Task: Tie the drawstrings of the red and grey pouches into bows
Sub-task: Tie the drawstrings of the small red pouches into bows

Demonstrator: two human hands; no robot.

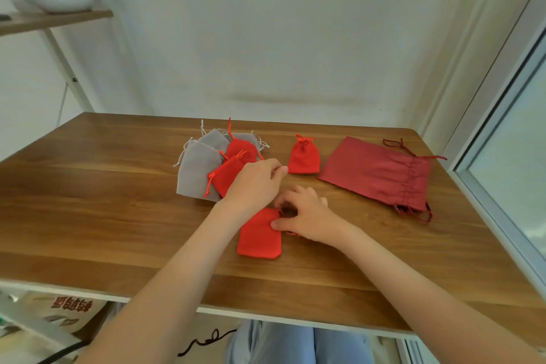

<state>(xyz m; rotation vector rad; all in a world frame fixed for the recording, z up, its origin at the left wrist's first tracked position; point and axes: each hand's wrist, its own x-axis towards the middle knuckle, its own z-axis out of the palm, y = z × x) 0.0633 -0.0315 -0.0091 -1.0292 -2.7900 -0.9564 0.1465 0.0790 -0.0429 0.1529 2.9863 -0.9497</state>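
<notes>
Red pouch [257, 241] well inside table [118, 216] edges

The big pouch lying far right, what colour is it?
The big pouch is dull dark red, seen best in the head view.

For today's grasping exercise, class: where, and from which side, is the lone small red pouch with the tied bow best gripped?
Probably pinch the gathered neck just below the bow of the tied red pouch, coming from above at its far end; the body lies flat on the table.
</notes>
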